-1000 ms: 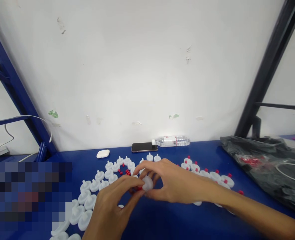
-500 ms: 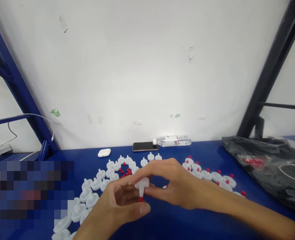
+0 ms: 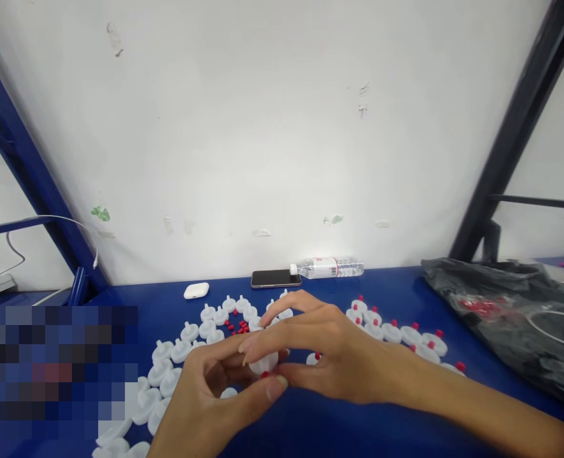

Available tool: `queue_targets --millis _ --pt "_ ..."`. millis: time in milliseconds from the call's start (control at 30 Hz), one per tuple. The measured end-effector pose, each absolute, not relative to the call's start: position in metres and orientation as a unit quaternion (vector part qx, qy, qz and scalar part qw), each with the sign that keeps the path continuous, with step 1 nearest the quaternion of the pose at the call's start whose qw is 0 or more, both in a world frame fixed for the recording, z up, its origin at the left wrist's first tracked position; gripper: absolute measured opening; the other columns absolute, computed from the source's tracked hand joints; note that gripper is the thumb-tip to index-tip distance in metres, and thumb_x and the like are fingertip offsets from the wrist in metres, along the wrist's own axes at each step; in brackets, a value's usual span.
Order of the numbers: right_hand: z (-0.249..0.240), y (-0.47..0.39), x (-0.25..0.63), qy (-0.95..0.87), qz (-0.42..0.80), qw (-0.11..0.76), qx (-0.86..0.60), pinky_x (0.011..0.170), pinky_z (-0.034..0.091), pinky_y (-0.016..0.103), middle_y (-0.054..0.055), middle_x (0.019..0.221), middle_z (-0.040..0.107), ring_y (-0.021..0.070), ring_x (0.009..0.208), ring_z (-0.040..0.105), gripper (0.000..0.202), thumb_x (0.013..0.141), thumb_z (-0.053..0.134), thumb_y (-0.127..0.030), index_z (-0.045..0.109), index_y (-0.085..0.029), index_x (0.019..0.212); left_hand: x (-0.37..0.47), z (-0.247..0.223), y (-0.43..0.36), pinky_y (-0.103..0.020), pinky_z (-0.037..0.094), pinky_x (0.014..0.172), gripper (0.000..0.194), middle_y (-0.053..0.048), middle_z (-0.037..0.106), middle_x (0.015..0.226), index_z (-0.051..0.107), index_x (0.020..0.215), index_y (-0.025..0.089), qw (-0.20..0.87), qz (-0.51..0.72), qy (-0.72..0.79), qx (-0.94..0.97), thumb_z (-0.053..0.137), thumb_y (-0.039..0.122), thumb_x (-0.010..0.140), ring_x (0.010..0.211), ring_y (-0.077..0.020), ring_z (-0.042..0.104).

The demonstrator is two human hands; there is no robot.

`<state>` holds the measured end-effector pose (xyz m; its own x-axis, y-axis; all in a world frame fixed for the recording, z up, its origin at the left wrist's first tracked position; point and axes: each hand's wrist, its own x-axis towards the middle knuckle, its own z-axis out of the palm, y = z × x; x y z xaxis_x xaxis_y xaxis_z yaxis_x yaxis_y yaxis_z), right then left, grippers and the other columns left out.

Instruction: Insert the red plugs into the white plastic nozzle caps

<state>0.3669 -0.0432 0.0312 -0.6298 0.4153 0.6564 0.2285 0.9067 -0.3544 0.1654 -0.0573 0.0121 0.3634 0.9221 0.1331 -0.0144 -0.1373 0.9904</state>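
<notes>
On the surface (image 3: 320, 423) lies the phone (image 3: 268, 278), with the wall (image 3: 244, 127) behind it, a bottle (image 3: 327, 268) at its right and a case (image 3: 197, 291) to its left. Uncapped discs (image 3: 159, 373) spread in front and leftward of the phone, loose caps (image 3: 244, 327) in front and slightly left, capped discs (image 3: 410, 336) front right, a bag (image 3: 496, 346) farther right.

The white discs (image 3: 159, 374) were smooth, milky plastic, the tiny red caps (image 3: 460, 367) probably plastic too. The bottle (image 3: 327, 268) was clear, glossy plastic; the phone (image 3: 270, 278) had a glassy face. The black bag (image 3: 511, 337) was thin, crinkled plastic, the wall (image 3: 263, 127) matt and scuffed, the tabletop (image 3: 320, 432) smooth.
</notes>
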Motion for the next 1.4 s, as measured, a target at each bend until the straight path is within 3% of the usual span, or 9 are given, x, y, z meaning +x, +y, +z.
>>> queue_targets --millis 167,433,500,633,767,933,1100,1200,1400 --pt "0.032 -0.045 0.365 -0.904 0.052 0.399 -0.142 0.107 0.047 0.03 0.001 0.113 0.08 0.0134 0.109 0.07 0.017 0.099 0.062 -0.01 0.069 -0.02 0.111 0.165 0.012 -0.059 -0.027 0.053 0.066 0.028 -0.001 0.072 0.069 0.084 0.089 0.02 0.555 0.429 0.375 0.606 0.086 0.039 0.068 0.068 -0.018 0.064" --pt "0.034 -0.036 0.371 -0.89 0.068 0.401 -0.209 0.098 0.049 0.033 -0.001 0.113 0.08 0.0156 0.102 0.068 0.014 0.095 0.072 -0.021 0.072 -0.024 0.109 0.16 0.011 -0.056 -0.03 0.059 0.077 0.043 -0.005 0.081 0.093 0.08 0.109 0.023 0.432 0.425 0.437 0.665 0.073 0.053 0.08 0.086 -0.0239 0.074" --pt "0.038 -0.026 0.379 -0.883 0.08 0.354 -0.296 0.095 0.049 0.035 0.001 0.11 0.079 0.0186 0.101 0.067 0.015 0.092 0.076 -0.025 0.073 -0.024 0.107 0.153 0.01 -0.049 -0.029 0.06 0.072 0.045 -0.005 0.081 0.094 0.078 0.111 0.022 0.33 0.425 0.478 0.695 0.064 0.058 0.087 0.085 -0.0237 0.075" --pt "0.042 -0.006 0.404 -0.854 0.159 0.149 -0.472 0.073 0.048 0.031 0.004 0.104 0.075 0.0218 0.089 0.068 0.019 0.09 0.077 -0.036 0.073 -0.024 0.103 0.135 0.002 -0.032 -0.025 0.05 0.048 0.037 -0.001 0.08 0.08 0.079 0.1 0.025 0.16 0.387 0.513 0.749 0.055 0.051 0.093 0.056 -0.0174 0.067" --pt "0.034 0.008 0.422 -0.851 0.201 0.076 -0.479 0.056 0.042 0.026 0.002 0.085 0.075 0.0164 0.065 0.065 0.018 0.085 0.079 -0.038 0.073 -0.021 0.083 0.12 -0.006 -0.02 -0.027 0.052 0.056 0.031 -0.001 0.083 0.086 0.08 0.095 0.026 0.064 0.369 0.523 0.766 0.051 0.037 0.091 0.057 -0.018 0.069" --pt "0.016 0.022 0.422 -0.831 0.132 0.125 -0.526 0.063 0.046 0.031 0.007 0.083 0.074 0.0199 0.07 0.066 0.031 0.102 0.053 -0.042 0.072 -0.018 0.098 0.111 -0.012 -0.016 -0.027 0.05 0.056 0.046 0.0 0.078 0.076 0.078 0.1 0.028 0.019 0.294 0.525 0.799 0.036 0.015 0.086 0.062 -0.0195 0.072" --pt "-0.003 0.034 0.423 -0.83 0.069 0.15 -0.533 0.087 0.049 0.041 0.018 0.125 0.069 0.0304 0.107 0.066 0.039 0.103 0.049 -0.031 0.063 -0.015 0.134 0.11 -0.015 -0.019 -0.034 0.053 0.069 0.051 -0.004 0.079 0.095 0.074 0.11 0.029 0.025 0.173 0.558 0.811 0.031 0.011 0.089 0.082 -0.0244 0.076" --pt "-0.006 0.037 0.426 -0.838 0.085 0.137 -0.522 0.087 0.051 0.04 0.016 0.117 0.073 0.0307 0.105 0.068 0.034 0.1 0.054 -0.03 0.07 -0.015 0.125 0.116 -0.011 -0.023 -0.039 0.052 0.077 0.044 -0.007 0.076 0.109 0.07 0.117 0.027 0.022 0.106 0.59 0.8 0.03 0.021 0.099 0.092 -0.0274 0.074" --pt "0.005 0.035 0.427 -0.855 0.158 0.117 -0.48 0.073 0.05 0.03 0.004 0.097 0.078 0.0211 0.086 0.072 0.019 0.098 0.059 -0.028 0.077 -0.021 0.098 0.123 -0.001 -0.023 -0.04 0.048 0.077 0.026 -0.008 0.076 0.103 0.073 0.103 0.023 0.022 -0.034 0.642 0.765 0.047 0.02 0.098 0.098 -0.0319 0.073"
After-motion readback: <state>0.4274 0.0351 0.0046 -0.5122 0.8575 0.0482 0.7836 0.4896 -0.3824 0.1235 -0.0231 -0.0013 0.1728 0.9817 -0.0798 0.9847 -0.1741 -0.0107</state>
